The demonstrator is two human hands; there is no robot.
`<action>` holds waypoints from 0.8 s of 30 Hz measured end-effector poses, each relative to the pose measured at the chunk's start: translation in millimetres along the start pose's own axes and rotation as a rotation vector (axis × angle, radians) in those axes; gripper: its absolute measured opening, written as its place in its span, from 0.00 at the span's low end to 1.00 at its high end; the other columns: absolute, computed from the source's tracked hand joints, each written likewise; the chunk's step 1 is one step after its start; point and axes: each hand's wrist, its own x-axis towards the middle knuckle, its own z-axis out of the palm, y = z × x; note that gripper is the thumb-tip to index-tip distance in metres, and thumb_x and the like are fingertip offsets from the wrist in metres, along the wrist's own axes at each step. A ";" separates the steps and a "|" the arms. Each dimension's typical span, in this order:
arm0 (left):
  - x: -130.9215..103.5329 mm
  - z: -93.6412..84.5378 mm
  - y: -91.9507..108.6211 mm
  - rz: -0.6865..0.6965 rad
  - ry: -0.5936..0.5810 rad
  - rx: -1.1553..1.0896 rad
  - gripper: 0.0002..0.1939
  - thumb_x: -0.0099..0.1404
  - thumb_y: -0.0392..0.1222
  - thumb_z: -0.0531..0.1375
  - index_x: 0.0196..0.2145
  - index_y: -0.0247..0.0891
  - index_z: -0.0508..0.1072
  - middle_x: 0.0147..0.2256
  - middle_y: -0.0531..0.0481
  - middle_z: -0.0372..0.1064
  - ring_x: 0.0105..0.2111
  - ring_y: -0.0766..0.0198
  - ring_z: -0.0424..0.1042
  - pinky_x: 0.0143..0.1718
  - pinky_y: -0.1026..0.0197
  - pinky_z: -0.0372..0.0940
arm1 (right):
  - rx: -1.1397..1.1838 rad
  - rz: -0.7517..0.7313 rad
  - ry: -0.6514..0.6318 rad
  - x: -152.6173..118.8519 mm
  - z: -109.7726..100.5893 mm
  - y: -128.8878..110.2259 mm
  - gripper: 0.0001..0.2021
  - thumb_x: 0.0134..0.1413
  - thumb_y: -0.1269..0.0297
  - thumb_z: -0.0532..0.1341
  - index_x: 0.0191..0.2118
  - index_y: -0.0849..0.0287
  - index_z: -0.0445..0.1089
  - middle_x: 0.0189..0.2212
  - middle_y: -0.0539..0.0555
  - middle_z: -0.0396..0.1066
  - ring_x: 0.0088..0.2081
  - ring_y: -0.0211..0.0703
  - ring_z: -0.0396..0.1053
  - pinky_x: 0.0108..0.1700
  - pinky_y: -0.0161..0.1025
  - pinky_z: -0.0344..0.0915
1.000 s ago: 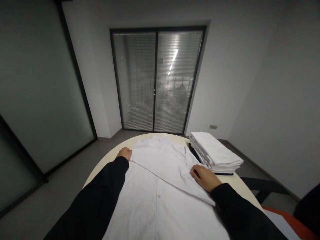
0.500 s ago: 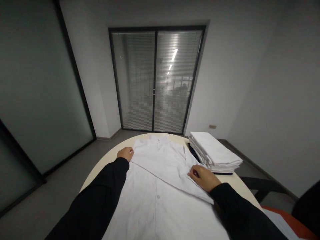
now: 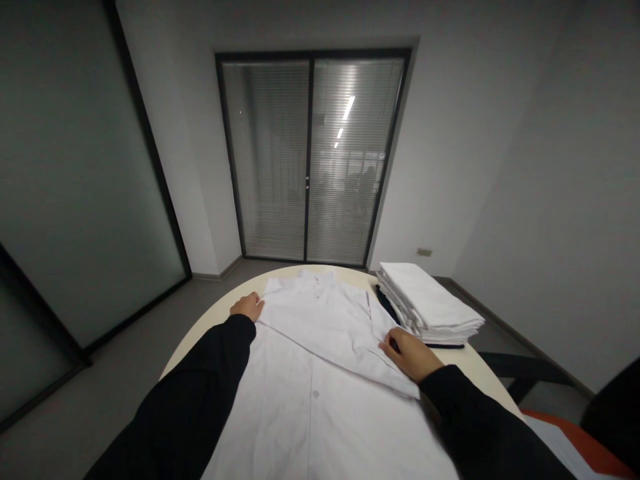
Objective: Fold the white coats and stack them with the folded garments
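Rounded pale surface, bearing: one white shirt, centre, front up, one sleeve laid slantwise across it, left to right. Your left hand: at the shirt's far left edge, grip pinching its fabric. Your right hand: at its right side, grip pinching cloth, fingers curled. Far right: folded white stack. Background, far: framed glass door with blinds.

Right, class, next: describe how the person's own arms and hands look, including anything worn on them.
Both arms wear long, plain sleeves, black or nearly so, loose and creased: the left sleeve and right sleeve reach the wrists. The left hand and right hand are bare, without gloves. No markings show on the cloth.
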 end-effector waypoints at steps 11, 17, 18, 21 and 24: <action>-4.5 -4.4 -8.6 0.100 -0.001 0.101 0.16 0.67 0.50 0.50 0.45 0.40 0.70 0.42 0.40 0.72 0.42 0.50 0.72 0.40 0.52 0.64 | 0.044 -0.002 0.010 1.4 1.7 14.3 0.10 0.57 0.58 0.52 0.29 0.57 0.62 0.28 0.55 0.68 0.32 0.44 0.67 0.35 0.38 0.59; 0.1 -4.3 -10.5 0.012 -0.010 0.109 0.18 0.68 0.50 0.46 0.39 0.40 0.73 0.40 0.40 0.74 0.41 0.50 0.73 0.38 0.55 0.65 | 0.101 -0.001 0.034 0.8 -0.9 10.2 0.13 0.60 0.56 0.48 0.30 0.57 0.62 0.28 0.54 0.69 0.32 0.44 0.67 0.36 0.39 0.58; 0.1 -4.5 -11.2 0.002 -0.007 0.104 0.18 0.68 0.50 0.46 0.39 0.40 0.73 0.40 0.41 0.74 0.41 0.51 0.73 0.38 0.56 0.65 | 0.093 0.018 0.034 1.0 -0.7 9.8 0.13 0.60 0.56 0.48 0.29 0.57 0.61 0.28 0.54 0.69 0.32 0.44 0.67 0.35 0.39 0.58; -1.6 -5.2 -10.9 -0.015 0.018 0.105 0.19 0.68 0.50 0.46 0.41 0.40 0.72 0.39 0.41 0.74 0.40 0.49 0.73 0.37 0.54 0.65 | 0.068 0.040 0.018 1.2 -0.3 7.9 0.14 0.58 0.55 0.51 0.27 0.57 0.62 0.27 0.55 0.69 0.31 0.43 0.66 0.34 0.38 0.57; -3.7 -5.8 -4.6 0.035 0.047 0.106 0.20 0.69 0.50 0.45 0.47 0.38 0.70 0.42 0.40 0.73 0.42 0.50 0.73 0.40 0.54 0.65 | 0.030 0.041 -0.008 1.1 -1.0 5.9 0.12 0.56 0.58 0.53 0.27 0.59 0.64 0.28 0.56 0.69 0.31 0.43 0.66 0.35 0.38 0.57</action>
